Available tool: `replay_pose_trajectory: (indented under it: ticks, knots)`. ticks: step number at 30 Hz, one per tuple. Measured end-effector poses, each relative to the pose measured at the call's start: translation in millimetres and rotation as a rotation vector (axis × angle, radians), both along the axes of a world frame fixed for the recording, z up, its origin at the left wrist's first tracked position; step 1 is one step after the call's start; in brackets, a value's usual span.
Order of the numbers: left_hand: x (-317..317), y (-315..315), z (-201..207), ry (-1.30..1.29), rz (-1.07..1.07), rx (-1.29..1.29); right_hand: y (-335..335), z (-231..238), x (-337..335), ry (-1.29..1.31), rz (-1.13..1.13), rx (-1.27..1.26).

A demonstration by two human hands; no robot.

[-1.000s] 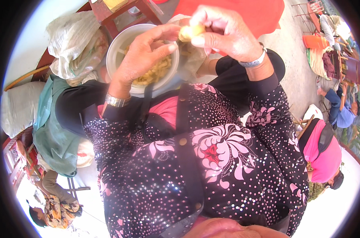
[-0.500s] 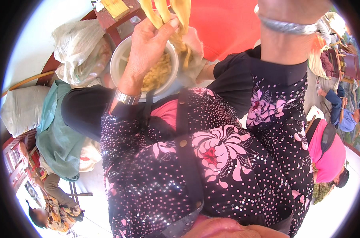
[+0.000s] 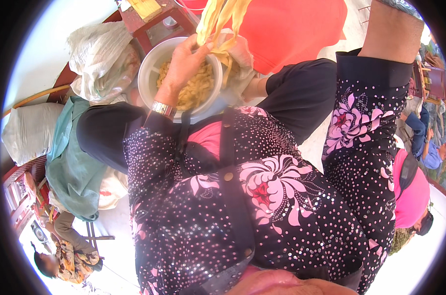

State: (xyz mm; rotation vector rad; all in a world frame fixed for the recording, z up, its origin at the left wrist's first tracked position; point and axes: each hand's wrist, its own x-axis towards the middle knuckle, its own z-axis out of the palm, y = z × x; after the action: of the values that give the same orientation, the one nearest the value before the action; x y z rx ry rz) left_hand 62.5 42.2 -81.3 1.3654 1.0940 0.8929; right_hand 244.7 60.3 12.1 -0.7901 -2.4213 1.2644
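Note:
Long, pale yellow flat strips (image 3: 210, 22), perhaps plant fibre or husk, stand up from the fingers of my left hand (image 3: 185, 64). Thumb and fingers pinch their lower ends. This hand is over a round white tub (image 3: 145, 81), which holds many short yellowish pieces (image 3: 198, 92). More of the strips trail down beside the tub's right side, over a pale sack (image 3: 242, 56). My right forearm (image 3: 390, 34) reaches to the top right, a bangle at its wrist. The right hand itself lies beyond the picture's edge, so its fingers and anything in them are hidden.
A red sheet-like surface (image 3: 292, 34) spreads ahead. A dark red wooden stool (image 3: 151, 24) stands beyond the tub, and stuffed whitish sacks (image 3: 97, 54) sit at the left. Green cloth (image 3: 75, 167) hangs by my knee. Other people sit at lower left and far right.
My right arm has swung outward to the upper right, taking its hand out of the picture. The left hand has shifted slightly, and the strips in it now lean to the right.

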Motion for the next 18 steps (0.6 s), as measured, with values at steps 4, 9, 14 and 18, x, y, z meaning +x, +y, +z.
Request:
replay_pose_trajectory:
  ticks: [4, 9, 14, 18]
  knots:
    - [-0.7, -1.8, 1.9, 0.043, 0.005, -0.001, 0.7, -15.5, -1.4, -0.043, 0.022, 0.03]
    - [0.1, -5.2, 5.9, 0.104, -0.057, 0.02, 7.0, 3.2, 6.5, 0.01, 0.022, 0.103]
    - [9.2, -2.2, 1.6, 0.068, -0.079, -0.017, 29.9, 45.8, 32.1, 0.145, -0.092, 0.302]
    - [11.4, 4.3, -11.6, 0.152, -0.119, -0.068, 61.3, 85.1, 50.9, 0.266, -0.236, 0.55]
